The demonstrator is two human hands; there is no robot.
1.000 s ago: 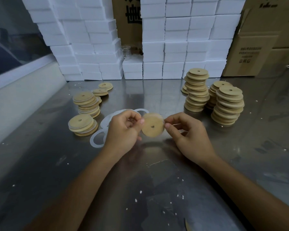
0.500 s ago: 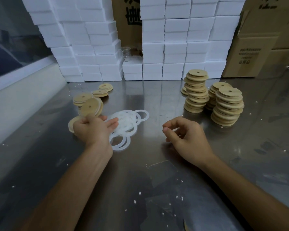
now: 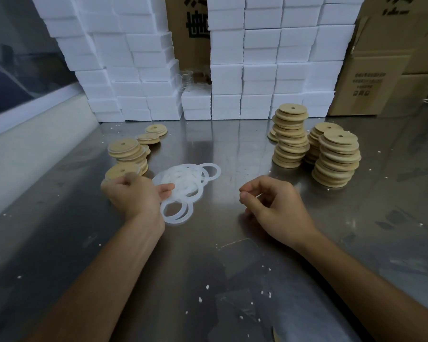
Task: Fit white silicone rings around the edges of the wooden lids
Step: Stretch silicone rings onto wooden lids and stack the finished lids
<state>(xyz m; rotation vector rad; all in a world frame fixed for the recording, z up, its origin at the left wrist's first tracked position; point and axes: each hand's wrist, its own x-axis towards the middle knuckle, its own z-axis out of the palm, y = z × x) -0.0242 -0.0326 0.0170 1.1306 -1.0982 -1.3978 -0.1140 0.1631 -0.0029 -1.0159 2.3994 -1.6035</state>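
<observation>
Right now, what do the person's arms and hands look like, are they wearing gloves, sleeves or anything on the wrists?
Both arms are bare as far as the picture shows them: no sleeves reach into view. The left hand and the right hand wear no gloves, and no watch, bracelet or ring shows on either wrist or finger. No markings are visible.

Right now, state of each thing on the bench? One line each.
left hand: fingers curled at the near left lid stack, grip hidden
right hand: loosely curled, holds nothing
silicone rings: loose overlapping pile, flat on the table
left lid stacks: short, white rings on their edges
right lid stacks: tall, leaning, bare wood
foam boxes: stacked at the back
table: strewn with white crumbs
</observation>
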